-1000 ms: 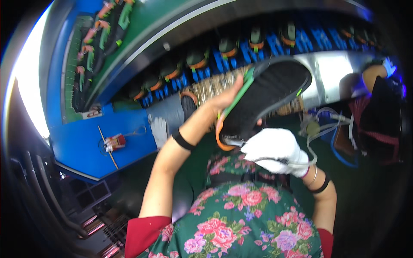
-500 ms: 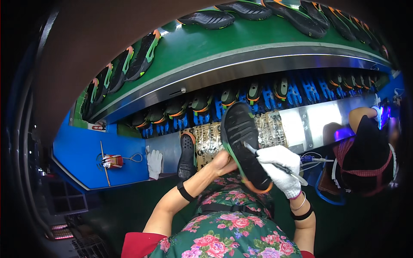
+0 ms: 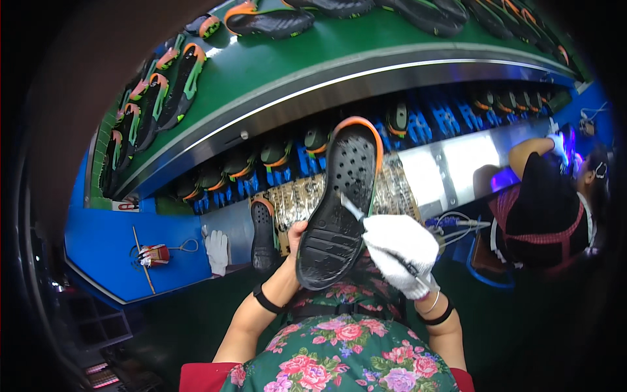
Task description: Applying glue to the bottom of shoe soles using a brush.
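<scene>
We are holding a black sole [image 3: 336,228] in front of our flowered apron [image 3: 343,330], its orange-rimmed, holed end pointing away from us and its grooved end lying nearer. Our bare left hand [image 3: 294,251] is grasping its edge, the thumb showing and the other fingers hiding behind. Our white-gloved right hand [image 3: 401,251] is clasping a thin brush [image 3: 353,208], whose tip is pointing at the sole beside the holes; whether it is touching, we cannot tell. To the left, a second sole [image 3: 264,236] is lying near a spare white glove [image 3: 217,251], and a red-and-white cup [image 3: 154,255] is standing on the blue bench [image 3: 101,238]. Beyond, more shoes [image 3: 274,155] are sitting in a row under a green belt [image 3: 287,59]. A co-worker [image 3: 542,215] is working at our right.
</scene>
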Demonstrator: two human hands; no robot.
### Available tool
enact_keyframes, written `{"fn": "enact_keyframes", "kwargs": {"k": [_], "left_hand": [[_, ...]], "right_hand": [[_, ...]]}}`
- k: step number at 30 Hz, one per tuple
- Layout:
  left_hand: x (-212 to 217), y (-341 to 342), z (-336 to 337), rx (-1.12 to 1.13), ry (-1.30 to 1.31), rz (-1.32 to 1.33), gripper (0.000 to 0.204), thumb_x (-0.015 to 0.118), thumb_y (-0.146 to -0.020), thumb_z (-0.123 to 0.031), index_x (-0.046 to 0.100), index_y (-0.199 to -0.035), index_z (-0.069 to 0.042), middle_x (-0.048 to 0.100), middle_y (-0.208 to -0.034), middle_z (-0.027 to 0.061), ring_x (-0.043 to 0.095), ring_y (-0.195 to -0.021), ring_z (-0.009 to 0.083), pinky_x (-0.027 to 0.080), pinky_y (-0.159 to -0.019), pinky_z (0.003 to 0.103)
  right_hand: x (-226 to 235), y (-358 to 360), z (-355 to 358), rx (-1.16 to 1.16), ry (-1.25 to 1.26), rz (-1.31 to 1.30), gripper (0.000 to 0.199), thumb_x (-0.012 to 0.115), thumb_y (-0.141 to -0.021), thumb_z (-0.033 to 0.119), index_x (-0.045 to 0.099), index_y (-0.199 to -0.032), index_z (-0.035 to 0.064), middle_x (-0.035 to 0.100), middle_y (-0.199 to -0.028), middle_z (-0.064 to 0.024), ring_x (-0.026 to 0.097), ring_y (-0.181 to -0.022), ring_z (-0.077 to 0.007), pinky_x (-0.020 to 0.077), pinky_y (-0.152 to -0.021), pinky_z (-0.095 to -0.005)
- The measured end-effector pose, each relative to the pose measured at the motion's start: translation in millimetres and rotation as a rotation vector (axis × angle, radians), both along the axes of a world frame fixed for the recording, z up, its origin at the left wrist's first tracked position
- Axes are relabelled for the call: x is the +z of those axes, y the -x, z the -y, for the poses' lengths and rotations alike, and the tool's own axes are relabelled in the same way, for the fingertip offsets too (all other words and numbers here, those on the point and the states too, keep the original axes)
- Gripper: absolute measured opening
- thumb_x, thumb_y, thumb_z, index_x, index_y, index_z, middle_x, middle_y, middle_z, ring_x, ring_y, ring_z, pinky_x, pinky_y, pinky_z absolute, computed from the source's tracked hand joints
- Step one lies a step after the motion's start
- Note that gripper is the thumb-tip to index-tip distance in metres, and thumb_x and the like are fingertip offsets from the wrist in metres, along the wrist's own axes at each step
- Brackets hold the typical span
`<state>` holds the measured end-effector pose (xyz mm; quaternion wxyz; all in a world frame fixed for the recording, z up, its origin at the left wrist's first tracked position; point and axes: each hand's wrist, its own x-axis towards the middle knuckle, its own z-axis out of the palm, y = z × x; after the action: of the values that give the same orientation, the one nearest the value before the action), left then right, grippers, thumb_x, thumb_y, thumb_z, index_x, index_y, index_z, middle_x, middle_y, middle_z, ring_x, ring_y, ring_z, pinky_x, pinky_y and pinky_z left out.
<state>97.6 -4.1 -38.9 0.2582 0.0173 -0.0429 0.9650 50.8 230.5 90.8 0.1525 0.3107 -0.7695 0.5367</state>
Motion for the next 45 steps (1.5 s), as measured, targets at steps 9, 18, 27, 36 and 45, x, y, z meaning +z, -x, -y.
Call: {"fn": "enact_keyframes", "kwargs": {"k": [9, 18, 27, 36, 45], "left_hand": [[6.1, 5.6, -47.1, -0.003, -0.040, 0.116, 0.090, 0.055, -0.095, -0.073, 0.042, -0.159, -0.010, 0.054, -0.153, 0.0172, 0.059, -0.135, 0.0345, 0.046, -0.117, 0.053], [-7.9, -6.9, -50.9, -0.013, 0.028, 0.086, 0.082, 0.048, -0.102, -0.067, 0.036, -0.161, -0.011, 0.050, -0.157, 0.0187, 0.054, -0.140, 0.0359, 0.041, -0.120, 0.056], [-10.4, -6.5, -38.7, 0.021, 0.122, 0.076, 0.085, 0.045, -0.102, -0.070, 0.036, -0.161, -0.010, 0.052, -0.155, 0.0188, 0.057, -0.137, 0.0353, 0.044, -0.118, 0.053], [9.7, 16.9, -34.8, 0.084, 0.540, 0.219, 0.084, 0.039, -0.103, -0.073, 0.047, -0.154, -0.007, 0.061, -0.145, 0.0169, 0.066, -0.126, 0.0324, 0.053, -0.109, 0.050], [27.5, 51.8, -45.0, 0.087, 0.274, -0.057, 0.114, 0.040, -0.086, -0.093, 0.030, -0.163, -0.009, 0.046, -0.157, 0.0274, 0.052, -0.137, 0.0506, 0.046, -0.112, 0.062]], "right_hand": [[11.9, 32.7, -4.5, -0.033, -0.111, -0.209, 0.038, 0.077, -0.081, -0.002, 0.078, -0.117, 0.0078, 0.077, -0.118, -0.0102, 0.073, -0.111, -0.0298, 0.0575, -0.094, -0.0404], [0.7, 16.6, 5.8, 0.058, -0.162, -0.218, 0.041, 0.075, -0.084, 0.002, 0.077, -0.124, 0.0093, 0.076, -0.122, -0.0095, 0.073, -0.112, -0.0288, 0.0571, -0.097, -0.0408], [-0.5, 5.9, 7.2, 0.127, -0.178, -0.138, 0.042, 0.075, -0.081, 0.000, 0.077, -0.122, 0.0089, 0.076, -0.122, -0.0100, 0.073, -0.110, -0.0288, 0.0576, -0.093, -0.0393], [-9.4, 11.1, 13.8, 0.043, -0.081, -0.137, 0.030, 0.080, -0.079, -0.001, 0.079, -0.108, 0.0063, 0.078, -0.110, -0.0132, 0.075, -0.103, -0.0317, 0.0589, -0.088, -0.0395], [-21.2, 3.0, 18.1, 0.071, 0.001, -0.061, 0.028, 0.081, -0.080, -0.001, 0.081, -0.107, 0.0088, 0.079, -0.109, -0.0103, 0.076, -0.104, -0.0288, 0.0588, -0.091, -0.0391]]}}
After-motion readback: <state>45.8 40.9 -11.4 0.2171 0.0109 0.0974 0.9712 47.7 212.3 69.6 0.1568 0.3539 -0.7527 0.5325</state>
